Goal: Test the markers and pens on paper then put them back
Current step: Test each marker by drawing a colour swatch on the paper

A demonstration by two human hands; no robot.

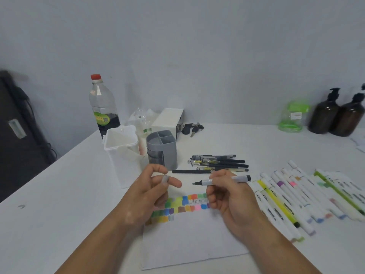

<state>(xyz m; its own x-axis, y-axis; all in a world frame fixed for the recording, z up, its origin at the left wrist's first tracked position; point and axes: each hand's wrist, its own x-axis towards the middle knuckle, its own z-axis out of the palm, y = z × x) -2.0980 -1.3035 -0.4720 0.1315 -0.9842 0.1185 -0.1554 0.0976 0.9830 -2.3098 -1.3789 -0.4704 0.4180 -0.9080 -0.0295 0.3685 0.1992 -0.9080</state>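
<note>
My right hand (227,196) holds an uncapped grey marker (240,179) level above the paper, its greyish tip pointing left. My left hand (152,186) pinches the marker's grey cap (165,178) between thumb and fingers, a short gap from the tip. A white sheet of paper (189,240) lies under both hands, with rows of colour swatches (177,207) across its top. Several white-bodied markers (292,196) lie side by side to the right. Several black pens (219,164) lie behind the hands.
A grey divided pen holder (162,149) and a white plastic container (122,153) stand behind my left hand. Further back are a red-capped bottle (102,107), a white box (167,119) and keys (192,127). Two brown pump bottles (335,115) and a green packet (293,117) stand at the right.
</note>
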